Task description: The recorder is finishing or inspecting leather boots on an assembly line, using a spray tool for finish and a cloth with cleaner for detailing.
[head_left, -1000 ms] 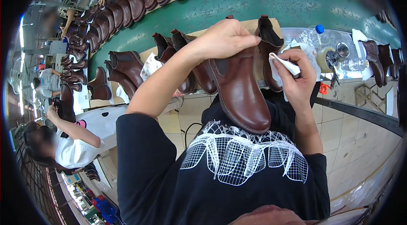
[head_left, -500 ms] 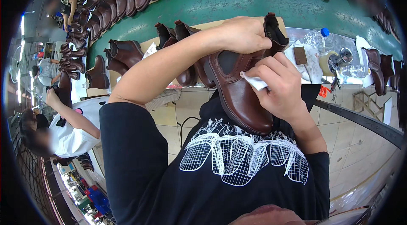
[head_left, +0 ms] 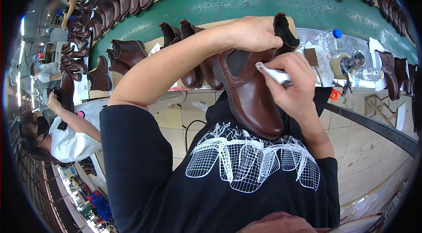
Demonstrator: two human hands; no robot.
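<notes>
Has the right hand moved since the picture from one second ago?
Yes: against the bottle with the blue cap, the right hand has moved left, toward the boot held by the left hand.

We see smooth, glossy, brown leather-like material on the boot (head_left: pixel 258 109), with a matt, fabric-like side panel (head_left: pixel 238 62). The white cloth (head_left: pixel 278 75) looks soft and matt. Our bench (head_left: pixel 353 42) shows shiny metal, the bottle (head_left: pixel 326 39) clear, glossy plastic; the green surface (head_left: pixel 263 4) is smooth but scuffed.
</notes>
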